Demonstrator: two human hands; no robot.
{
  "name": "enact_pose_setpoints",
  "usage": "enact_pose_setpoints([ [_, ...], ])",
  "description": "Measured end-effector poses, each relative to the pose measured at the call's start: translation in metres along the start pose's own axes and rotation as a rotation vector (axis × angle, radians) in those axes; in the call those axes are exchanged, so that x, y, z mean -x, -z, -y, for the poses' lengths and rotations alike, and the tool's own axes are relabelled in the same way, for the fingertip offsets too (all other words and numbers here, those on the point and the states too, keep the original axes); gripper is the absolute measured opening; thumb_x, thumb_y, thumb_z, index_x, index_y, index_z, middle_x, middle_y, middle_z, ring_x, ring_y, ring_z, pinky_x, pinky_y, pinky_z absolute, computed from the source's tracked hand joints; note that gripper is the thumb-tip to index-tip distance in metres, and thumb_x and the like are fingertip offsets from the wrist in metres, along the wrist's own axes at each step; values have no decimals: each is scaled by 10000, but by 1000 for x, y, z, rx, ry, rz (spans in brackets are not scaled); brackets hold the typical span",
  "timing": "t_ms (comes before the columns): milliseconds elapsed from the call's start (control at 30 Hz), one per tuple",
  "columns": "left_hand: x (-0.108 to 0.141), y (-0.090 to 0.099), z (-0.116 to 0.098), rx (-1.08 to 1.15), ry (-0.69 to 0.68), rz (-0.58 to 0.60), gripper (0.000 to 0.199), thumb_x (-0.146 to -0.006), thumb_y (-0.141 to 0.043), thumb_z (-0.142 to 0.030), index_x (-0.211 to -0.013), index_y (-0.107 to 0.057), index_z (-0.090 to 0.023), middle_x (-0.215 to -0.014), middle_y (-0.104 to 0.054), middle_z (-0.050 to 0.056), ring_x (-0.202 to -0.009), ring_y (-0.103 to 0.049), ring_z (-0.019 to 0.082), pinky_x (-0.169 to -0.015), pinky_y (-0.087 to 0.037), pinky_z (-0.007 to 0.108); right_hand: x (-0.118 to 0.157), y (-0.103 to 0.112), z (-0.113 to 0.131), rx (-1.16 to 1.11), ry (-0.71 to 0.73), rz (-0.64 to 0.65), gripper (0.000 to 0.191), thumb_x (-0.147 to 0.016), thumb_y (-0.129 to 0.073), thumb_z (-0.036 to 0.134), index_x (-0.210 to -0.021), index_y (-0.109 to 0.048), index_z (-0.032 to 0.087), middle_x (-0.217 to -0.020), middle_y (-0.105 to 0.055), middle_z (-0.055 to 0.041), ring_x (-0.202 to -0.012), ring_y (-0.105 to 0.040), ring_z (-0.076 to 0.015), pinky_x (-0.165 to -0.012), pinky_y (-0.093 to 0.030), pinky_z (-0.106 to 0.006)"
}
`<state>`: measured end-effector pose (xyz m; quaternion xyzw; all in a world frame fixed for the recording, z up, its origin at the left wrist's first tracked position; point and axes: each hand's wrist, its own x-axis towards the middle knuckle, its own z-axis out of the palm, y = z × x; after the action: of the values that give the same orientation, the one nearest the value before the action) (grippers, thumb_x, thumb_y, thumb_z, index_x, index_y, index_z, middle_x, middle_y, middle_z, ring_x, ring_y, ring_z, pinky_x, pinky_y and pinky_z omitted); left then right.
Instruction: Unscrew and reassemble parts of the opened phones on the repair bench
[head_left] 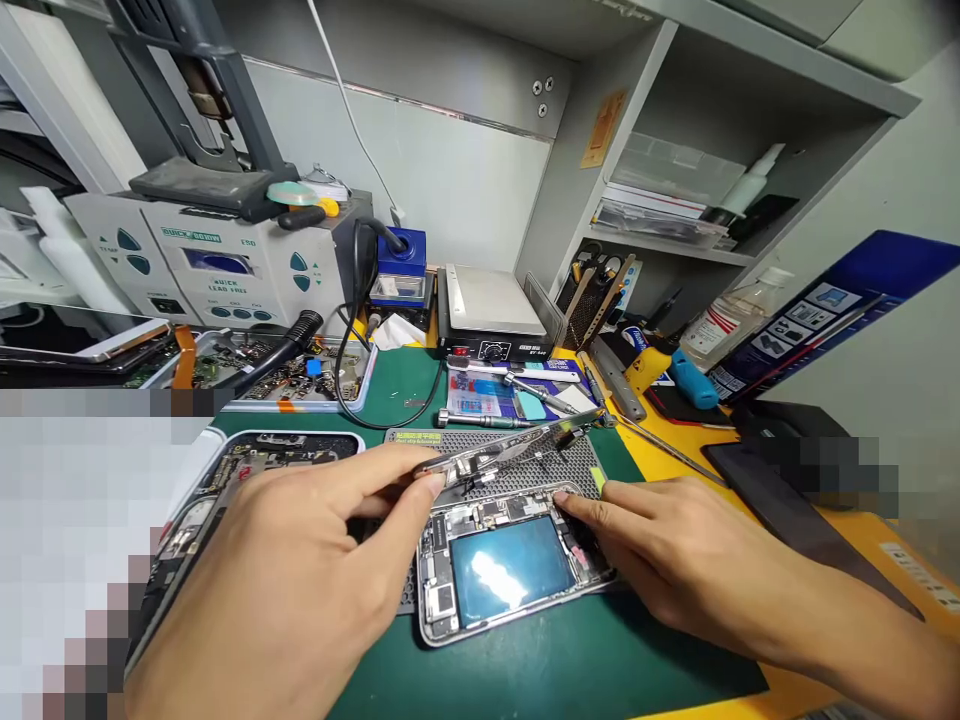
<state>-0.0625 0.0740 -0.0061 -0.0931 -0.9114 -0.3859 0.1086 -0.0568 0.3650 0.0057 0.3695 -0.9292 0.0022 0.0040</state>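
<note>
My left hand (322,560) is closed, pinching the edge of a phone screen (517,450) between thumb and fingers. The screen is tilted up over the far edge of an opened phone body (439,600), its thin edge towards me. Inside the body lies a large, shiny dark battery (510,570) among small metal parts. My right hand (667,550) is at the body's right side. One fingertip presses on the far right inner corner, and the other fingers bend by the edge. Its thumb is hidden. The body rests partly on a grey perforated pad (592,470).
A second opened device (292,445) lies at the left, partly behind my left hand. Screwdrivers (480,420) lie behind the pad on the green mat (600,660). A hot air station (225,260), heating plate (491,305) and bottle (739,315) stand farther back.
</note>
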Motion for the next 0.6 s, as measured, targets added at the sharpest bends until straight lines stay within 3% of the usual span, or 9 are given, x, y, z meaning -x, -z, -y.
enact_pose_setpoints([
  [133,-1,2,0,2,-37,-13,147,-874,-657,-502,-962,-738,-416,-887,-780,-186,-684,-709,66,-590,-472,65,-7,6,-1,-239,-95,-11,296,-1033,-442,201,-1277,-607,230,-952,-694,-53,-771,-654,-186,-669,-464,-299],
  [333,1,3,4,-22,-64,-17,102,-875,-670,-468,-961,-719,-441,-877,-770,-224,-668,-701,48,-600,-453,54,-8,9,-7,-78,12,70,325,-995,-444,159,-1271,-615,186,-900,-638,-68,-693,-583,-201,-590,-393,-331],
  [433,1,3,4,-27,-54,-27,108,-870,-676,-467,-960,-720,-428,-873,-771,-212,-668,-699,59,-587,-454,66,-9,8,-9,-118,2,81,294,-997,-442,156,-1225,-628,163,-881,-620,-66,-693,-568,-192,-596,-394,-326],
  [600,2,3,4,112,81,-7,147,-821,-720,-469,-947,-760,-404,-839,-777,-156,-656,-695,104,-508,-450,122,-16,10,-8,-317,-113,75,243,-1024,-447,218,-1112,-674,210,-898,-664,-44,-749,-610,-166,-659,-444,-289],
])
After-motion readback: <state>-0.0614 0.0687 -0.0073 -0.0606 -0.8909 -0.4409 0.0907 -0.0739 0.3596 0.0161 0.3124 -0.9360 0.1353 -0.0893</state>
